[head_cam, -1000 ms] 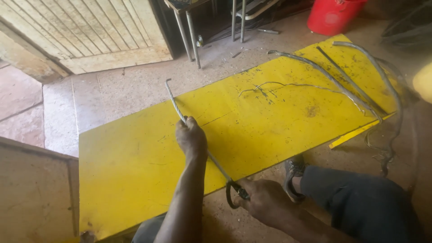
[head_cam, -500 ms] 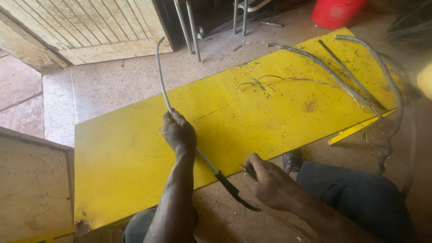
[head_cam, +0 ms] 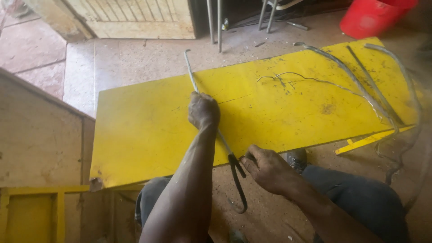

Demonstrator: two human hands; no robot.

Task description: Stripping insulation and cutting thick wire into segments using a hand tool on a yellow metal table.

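Yellow board, scuffed and chipped at its near left corner, is being used as the surface across the person's lap, with its far edge lying toward a pale slatted door. A long twisted wire rod is being held diagonally over it, hooked end pointing away toward the concrete floor. The left hand is being kept closed in a full fist around the rod near its middle, fingers wrapped tight. The right hand is being held at the near edge of the board, fingers partly curled and pinched at the top of the dark looped handle, which is hanging below the edge. Compared with half a second ago, the rod is being seen slid slightly toward the person, the loop now lower and clear of the board, and the right hand has closed in on the junction; judged from this, the twisting or tightening grip is being re-set rather than finished. Further bent rods and a thin loose wire are lying on the right part of the board, well apart from both hands. A red bucket is standing beyond.
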